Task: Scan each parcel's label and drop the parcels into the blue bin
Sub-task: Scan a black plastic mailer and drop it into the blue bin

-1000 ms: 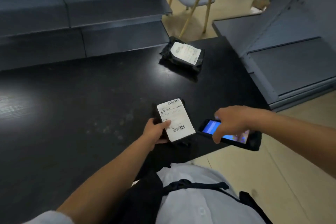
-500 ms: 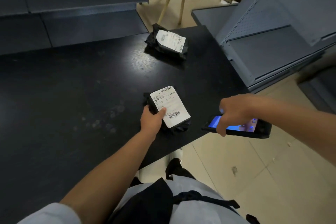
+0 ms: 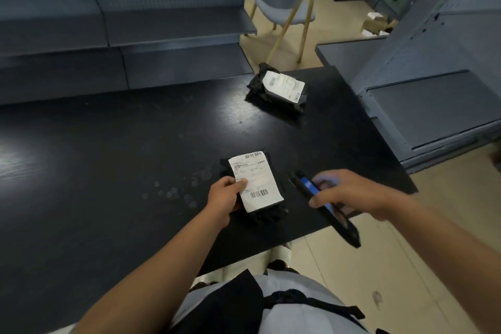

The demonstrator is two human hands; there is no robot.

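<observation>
Nearest the camera, the person's torso in a pale shirt w/ a dark strap filled the bottom edge, both bare forearms reaching fwd over a black table [image 3: 108,160]. The left hand [image 3: 223,195] gripped the near parcel [image 3: 254,184], a black poly bag lying close to the table's front edge, thumb pressed on the white label [image 3: 256,180] and fingers curled under the bag's left side; label faced up, barcodes visible at top and bottom. Just to its right, apart from the parcel, the right hand [image 3: 349,194] was curled round a handheld scanner [image 3: 325,209], a dark device w/ a blue-lit screen, blurred, its top end angled toward the parcel. Judged from this, the scan of this parcel was under way or about to happen; whether it had registered couldn't be told. Farther back, near the table's far right corner, a second parcel [image 3: 279,91] in black wrap lay label up, untouched, well apart from both hands. Beyond the table stood grey-blue shelving, a chair w/ wooden legs, and black crates on the floor. No blue bin was in view, so no drop could be confirmed. At least two parcels were left to bin, and the far one looked yet to be scanned.
</observation>
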